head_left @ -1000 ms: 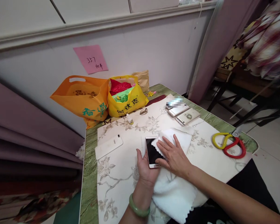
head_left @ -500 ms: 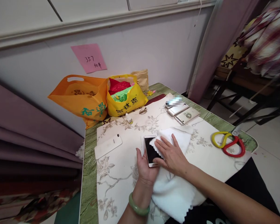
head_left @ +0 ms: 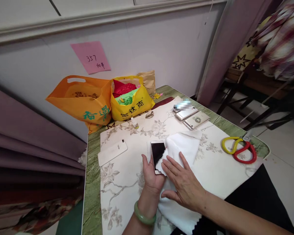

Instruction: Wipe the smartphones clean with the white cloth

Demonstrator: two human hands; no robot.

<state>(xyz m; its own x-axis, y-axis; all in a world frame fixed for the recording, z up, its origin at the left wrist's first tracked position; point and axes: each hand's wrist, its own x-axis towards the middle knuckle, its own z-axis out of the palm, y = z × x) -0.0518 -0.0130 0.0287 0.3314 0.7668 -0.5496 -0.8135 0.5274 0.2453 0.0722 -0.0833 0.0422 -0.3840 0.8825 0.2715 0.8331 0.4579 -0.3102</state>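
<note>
My left hand (head_left: pixel 152 174), with a green bangle on its wrist, holds a smartphone (head_left: pixel 157 150) from below, its dark screen facing up. A white cloth (head_left: pixel 182 145) with a jagged edge covers the right and lower part of that screen and trails down over the table. My right hand (head_left: pixel 182 178) lies flat on the cloth at the phone's lower right, fingers stretched and thumb spread away. What is under the palm is hidden. To the left, a white phone (head_left: pixel 113 152) rests face down.
Scissors (head_left: pixel 239 149) with yellow and red handles lie on the right. Several phones (head_left: pixel 196 120) sit at the back right. A small bottle (head_left: pixel 134 123), a yellow bag (head_left: pixel 133 107) and an orange bag (head_left: pixel 80 98) stand at the back, by the wall with a pink note (head_left: pixel 91 58).
My right hand has slid down and slightly right, and the cloth's edge now reaches the phone's lower end. More of the upper screen shows. My left hand still holds the phone.
</note>
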